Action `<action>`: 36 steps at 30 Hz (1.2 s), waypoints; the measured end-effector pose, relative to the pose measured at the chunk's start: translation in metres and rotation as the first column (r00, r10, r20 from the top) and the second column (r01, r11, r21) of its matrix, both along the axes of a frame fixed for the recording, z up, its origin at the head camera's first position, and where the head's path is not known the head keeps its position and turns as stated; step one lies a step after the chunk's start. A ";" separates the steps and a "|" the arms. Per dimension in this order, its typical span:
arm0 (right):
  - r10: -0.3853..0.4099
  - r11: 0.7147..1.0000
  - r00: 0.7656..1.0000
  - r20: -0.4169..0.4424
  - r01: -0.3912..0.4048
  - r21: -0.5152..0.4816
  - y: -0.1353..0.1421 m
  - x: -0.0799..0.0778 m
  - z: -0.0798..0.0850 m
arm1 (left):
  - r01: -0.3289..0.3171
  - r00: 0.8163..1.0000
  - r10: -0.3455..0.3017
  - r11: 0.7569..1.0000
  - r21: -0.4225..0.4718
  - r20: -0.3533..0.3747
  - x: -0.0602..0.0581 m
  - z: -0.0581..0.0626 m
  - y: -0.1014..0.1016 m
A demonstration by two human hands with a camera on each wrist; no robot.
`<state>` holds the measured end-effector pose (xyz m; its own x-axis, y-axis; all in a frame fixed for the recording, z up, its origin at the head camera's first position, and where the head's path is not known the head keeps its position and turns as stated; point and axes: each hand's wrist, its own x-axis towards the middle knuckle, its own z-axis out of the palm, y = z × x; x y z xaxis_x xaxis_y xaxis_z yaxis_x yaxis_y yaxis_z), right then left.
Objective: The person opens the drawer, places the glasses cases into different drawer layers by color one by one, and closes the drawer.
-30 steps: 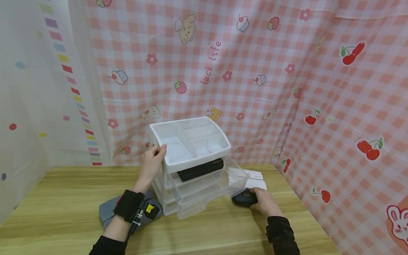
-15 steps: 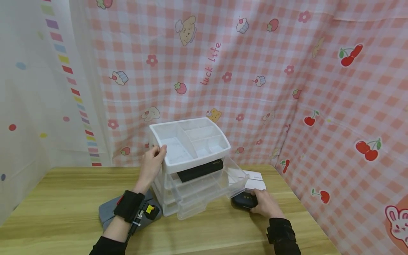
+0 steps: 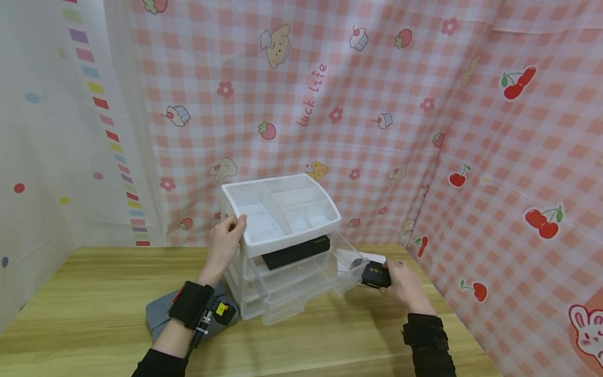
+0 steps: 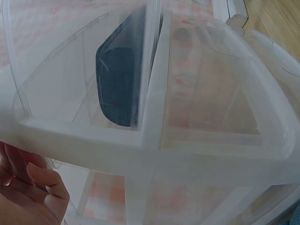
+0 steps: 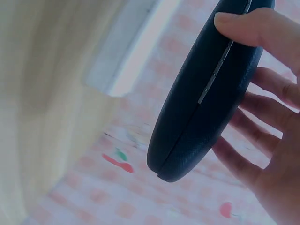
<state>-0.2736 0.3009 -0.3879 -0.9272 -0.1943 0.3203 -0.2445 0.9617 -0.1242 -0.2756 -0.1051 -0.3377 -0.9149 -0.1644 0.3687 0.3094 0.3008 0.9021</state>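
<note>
A white and clear plastic drawer organizer [image 3: 291, 240] stands mid-table, its upper clear drawer [image 3: 282, 312] pulled out. Inside lies a long black case [image 3: 297, 252], seen through the plastic as a dark rounded end [image 4: 119, 84] in the left wrist view. My left hand [image 3: 223, 243] grips the organizer's top left edge with curled fingers. To the right of the drawer, my right hand [image 3: 406, 288] holds a black hinged glasses case [image 3: 377, 274] off the table. Its metal hinge shows in the right wrist view, thumb on one side of the case [image 5: 206, 93] and fingers on the other.
White boxes [image 3: 376, 257] lie behind the drawer's right corner, partly hidden by the glasses case. A grey fabric pouch [image 3: 160, 309] is under my left forearm. Checked cloth [image 3: 367, 157] hangs along the back and right of the wooden table [image 3: 330, 351].
My right hand has lifted the glasses case from the table and brought it up and slightly right, beside the drawer's corner. The left hand and organizer have stayed put.
</note>
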 end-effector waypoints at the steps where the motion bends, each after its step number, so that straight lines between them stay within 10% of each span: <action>1: -0.008 1.000 0.999 -0.032 0.009 0.013 0.000 0.001 0.005 | -0.001 1.000 0.001 1.000 0.000 -0.001 0.000 0.000 0.000; 17: 0.027 0.999 0.917 -0.399 -0.006 0.054 -0.018 0.013 0.081 | -0.010 1.000 0.010 1.000 0.003 0.001 0.000 0.000 0.001; 36: 0.462 0.884 0.743 -0.484 -0.347 0.312 -0.108 0.035 0.098 | 0.008 1.000 -0.009 1.000 0.006 0.010 0.000 -0.002 0.000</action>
